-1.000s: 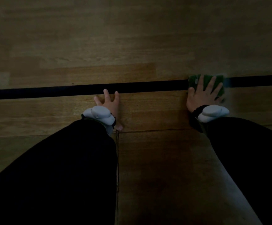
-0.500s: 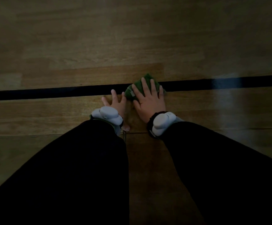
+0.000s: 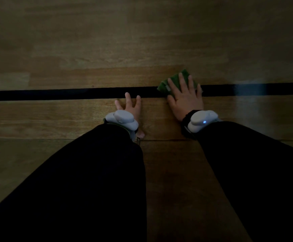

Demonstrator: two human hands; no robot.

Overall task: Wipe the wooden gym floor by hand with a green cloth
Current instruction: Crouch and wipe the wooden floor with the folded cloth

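Setting: indoor sports hall, probably a gym. Evidence: wooden floor [image 3: 107,49] of long, varnished planks laid in parallel strips, tones varying from pale to amber, fills the whole view. A straight black court line [image 3: 55,95] runs left to right across the boards. Lighting is dim, so the grain and finish are hard to make out; no walls or equipment are in frame.

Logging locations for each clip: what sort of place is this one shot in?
Probably an indoor sports hall, dimly lit. The floor is long varnished wooden planks crossed by a straight black painted court line, and the right hand presses a folded green cloth flat on it.
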